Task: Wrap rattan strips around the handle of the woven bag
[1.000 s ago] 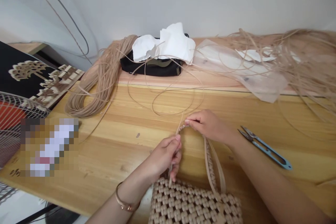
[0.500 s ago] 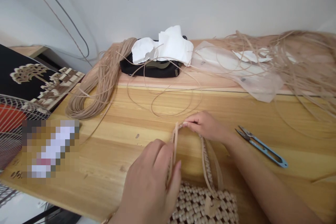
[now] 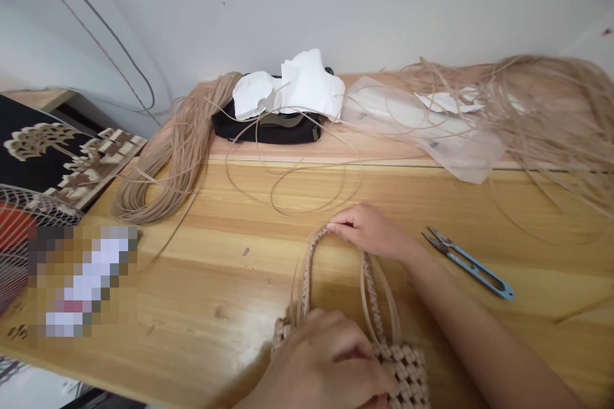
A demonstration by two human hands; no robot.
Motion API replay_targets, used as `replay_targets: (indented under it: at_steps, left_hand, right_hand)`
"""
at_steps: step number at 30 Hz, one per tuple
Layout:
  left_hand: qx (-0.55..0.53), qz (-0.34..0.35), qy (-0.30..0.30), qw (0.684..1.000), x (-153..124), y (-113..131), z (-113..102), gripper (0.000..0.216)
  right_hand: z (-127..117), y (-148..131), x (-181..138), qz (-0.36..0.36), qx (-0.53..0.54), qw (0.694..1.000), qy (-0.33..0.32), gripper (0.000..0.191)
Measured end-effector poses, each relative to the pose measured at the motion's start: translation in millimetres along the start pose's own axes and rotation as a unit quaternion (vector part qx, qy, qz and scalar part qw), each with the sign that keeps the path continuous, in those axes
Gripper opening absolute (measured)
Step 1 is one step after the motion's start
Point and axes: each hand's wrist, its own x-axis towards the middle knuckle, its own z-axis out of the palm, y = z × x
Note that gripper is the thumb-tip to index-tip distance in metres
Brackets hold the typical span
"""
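Observation:
A woven bag (image 3: pixel 410 370) of beige cane strips lies at the table's near edge, its braided handle (image 3: pixel 309 268) arching up from it. My right hand (image 3: pixel 369 230) is closed on the top of this handle, pinching it between thumb and fingers. Loose flat strips (image 3: pixel 388 294) run alongside the handle's right leg. My left hand (image 3: pixel 330 358) is over the front of the bag, covering much of the weave and the foot of the left leg. Its fingers are curled together, and what lies within them is hidden.
Blue thread snips (image 3: pixel 472 265) lie right of my right forearm. A coiled cane bundle (image 3: pixel 163 172), a black pouch (image 3: pixel 268 131) under white paper (image 3: pixel 307 86), a translucent plastic sheet (image 3: pixel 460 147) and tangled strips (image 3: pixel 551 108) line the back. A blurred-out item (image 3: pixel 91 281) sits at left.
My left hand has moved down and right, from the handle's left leg to the front of the bag, uncovering that leg. My right hand keeps its grip. The view has shifted slightly.

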Motion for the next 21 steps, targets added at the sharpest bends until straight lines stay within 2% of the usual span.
replay_targets:
  at_steps: [2, 4, 7, 10, 13, 15, 19, 21]
  left_hand:
    - [-0.022, -0.017, -0.039, 0.999, 4.8, 2.1, -4.4, 0.014]
    - [-0.039, -0.029, -0.047, 0.998, 8.9, 5.6, -11.8, 0.010]
    - [-0.052, -0.027, -0.020, 0.998, 12.7, 8.4, -18.8, 0.009]
    - [-0.059, -0.043, 0.015, 0.997, 14.0, 6.9, -16.2, 0.008]
    - [-0.099, -0.066, 0.056, 0.991, 14.7, 5.0, -10.9, 0.008]
    - [-0.126, -0.102, 0.062, 0.985, 15.1, 4.9, -9.8, 0.009]
    - [-0.143, -0.194, 0.007, 0.970, 12.8, 5.2, -10.9, 0.012]
    - [-0.124, -0.201, -0.020, 0.972, 9.6, 3.7, -10.2, 0.011]
  right_hand:
    - [0.3, 0.6, 0.0, -0.002, -0.003, 1.000, -0.002, 0.029]
    - [0.5, 1.1, -0.3, -0.007, -0.004, 1.000, -0.006, 0.030]
    - [0.7, 0.5, -1.0, -0.011, -0.002, 1.000, -0.009, 0.030]
    - [0.7, -1.0, -1.4, -0.010, -0.001, 1.000, -0.007, 0.029]
    - [0.5, -2.7, -1.6, -0.011, -0.001, 1.000, -0.005, 0.029]
    - [0.5, -3.7, -1.7, -0.012, 0.000, 1.000, -0.005, 0.029]
    - [0.6, -5.7, -1.5, -0.014, 0.006, 1.000, -0.001, 0.029]
    - [0.3, -6.7, -1.3, -0.014, 0.008, 1.000, 0.001, 0.030]
